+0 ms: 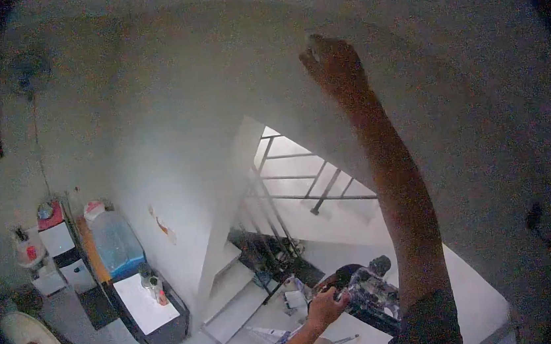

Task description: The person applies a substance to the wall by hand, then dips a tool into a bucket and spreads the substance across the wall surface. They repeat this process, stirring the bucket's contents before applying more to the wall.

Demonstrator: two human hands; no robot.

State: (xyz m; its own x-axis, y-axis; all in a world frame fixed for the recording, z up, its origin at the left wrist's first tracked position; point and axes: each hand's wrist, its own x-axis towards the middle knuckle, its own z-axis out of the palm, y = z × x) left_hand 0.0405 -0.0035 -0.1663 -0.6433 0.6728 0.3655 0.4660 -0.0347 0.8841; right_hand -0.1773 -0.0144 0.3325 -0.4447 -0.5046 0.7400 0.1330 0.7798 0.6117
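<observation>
My right hand (337, 65) is raised high against the grey wall or sloping ceiling (212, 65). Its fingers are pinched together, with a small pale bit at their tips that is too blurred to name. Low in the view, my left hand (327, 307) has its fingers curled in front of a dark rounded object and a cluttered dark-and-grey bundle (373, 292). What those fingers hold, if anything, I cannot make out. A thin pen-like stick (347, 339) lies on the white surface beside my left wrist.
Metal railings (289, 177) cross a bright triangular opening above white steps (234, 298). To the left, a dark-sided cabinet with a white top (144, 310) carries small bottles (154, 290). Beyond it are a clear blue-tinted container (115, 240), a fan (24, 71) and a pale chair (36, 341).
</observation>
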